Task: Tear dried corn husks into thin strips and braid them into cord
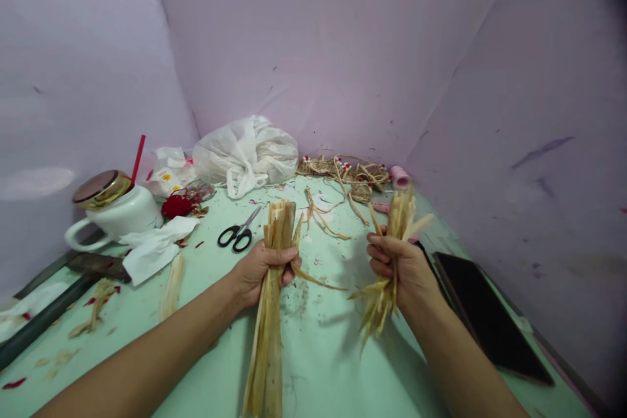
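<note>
My left hand [267, 268] is closed around a long bundle of dry, straw-coloured plant strips [267, 339], held upright with its lower end running out of the frame. A thin loose strip [318, 282] sticks out to the right from that hand. In my right hand [399, 264] is a shorter bunch of similar dry strips [377, 307], its frayed ends fanning out below the fist and more ends poking up above it. The two bundles are apart. Black-handled scissors [240, 232] lie on the green tabletop [323, 353], just beyond my left hand.
A white plastic bag [247, 150] and braided cord pieces [343, 173] lie along the back wall. On the left are a lidded white mug [122, 212], red yarn [177, 204], tissue [157, 248] and a hammer [53, 307]. At right lies a dark tablet-like slab [490, 313].
</note>
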Available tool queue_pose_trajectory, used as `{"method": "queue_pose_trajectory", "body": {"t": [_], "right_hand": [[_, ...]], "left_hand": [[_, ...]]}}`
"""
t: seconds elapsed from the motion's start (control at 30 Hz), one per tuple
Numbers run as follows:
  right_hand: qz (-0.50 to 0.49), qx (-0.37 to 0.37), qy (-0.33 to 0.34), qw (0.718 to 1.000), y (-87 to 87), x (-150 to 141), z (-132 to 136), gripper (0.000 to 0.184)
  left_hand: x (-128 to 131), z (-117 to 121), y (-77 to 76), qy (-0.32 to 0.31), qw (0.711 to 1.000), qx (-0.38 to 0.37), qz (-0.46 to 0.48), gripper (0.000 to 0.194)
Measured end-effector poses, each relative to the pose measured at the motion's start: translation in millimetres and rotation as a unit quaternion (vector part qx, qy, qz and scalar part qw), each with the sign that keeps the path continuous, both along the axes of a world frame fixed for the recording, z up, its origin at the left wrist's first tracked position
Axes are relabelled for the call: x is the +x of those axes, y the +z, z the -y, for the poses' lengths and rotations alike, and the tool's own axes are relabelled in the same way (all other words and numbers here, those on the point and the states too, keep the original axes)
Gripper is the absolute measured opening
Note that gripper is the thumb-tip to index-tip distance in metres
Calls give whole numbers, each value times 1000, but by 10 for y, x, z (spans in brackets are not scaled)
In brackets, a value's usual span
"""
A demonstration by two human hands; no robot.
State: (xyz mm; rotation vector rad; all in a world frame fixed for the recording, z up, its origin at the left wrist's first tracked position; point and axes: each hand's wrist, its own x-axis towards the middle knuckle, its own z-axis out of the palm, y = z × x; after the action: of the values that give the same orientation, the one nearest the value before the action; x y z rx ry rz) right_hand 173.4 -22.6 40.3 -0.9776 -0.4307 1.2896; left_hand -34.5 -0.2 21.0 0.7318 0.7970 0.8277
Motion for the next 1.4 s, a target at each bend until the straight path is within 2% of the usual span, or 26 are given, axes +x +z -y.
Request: {"method": "queue_pose_trajectory", "body": {"t": [0.17,0.27,0.33,0.43,0.53,0.63,0.7,0.8,0.9,0.97,1.1,1.23,1.4], "right_hand": [[28,1,10,1000,75,98,2,38],[16,-13,25,999,85,89,-5,37],[15,-55,84,995,39,-32,17,34],[42,-113,195,973,-91,-323,95,33],[34,-108,247,962,-213,-553,174,35],[17,-85,255,963,-266,-601,188,31],[-5,-88,244,966,-261,-561,162,27],[-23,-112,172,978,-222,-486,109,16],[-5,-88,121,989,-186,-458,99,20],[16,-58,139,988,-181,-472,124,28],[153,-39,220,963,-222,-547,198,33],[272,22,239,932,-256,-620,247,29],[402,-5,297,866,-252,-686,334,27]], "left_hand": [[-15,-2,35,-38,999,5,5,20],[6,3,25,-40,999,14,5,20],[35,20,-3,-26,999,15,-16,20],[84,68,-53,-30,997,21,-69,24],[111,113,-85,-72,992,43,-99,25],[110,122,-90,-102,989,48,-97,26],[99,109,-83,-97,991,37,-88,26],[79,80,-58,-67,996,5,-62,27],[65,57,-27,-43,998,-47,-24,27],[64,47,-20,-34,997,-76,1,26],[77,38,-54,-23,995,-92,25,20],[89,31,-73,-9,995,-91,44,13],[99,17,-36,64,993,-91,40,5]]}}
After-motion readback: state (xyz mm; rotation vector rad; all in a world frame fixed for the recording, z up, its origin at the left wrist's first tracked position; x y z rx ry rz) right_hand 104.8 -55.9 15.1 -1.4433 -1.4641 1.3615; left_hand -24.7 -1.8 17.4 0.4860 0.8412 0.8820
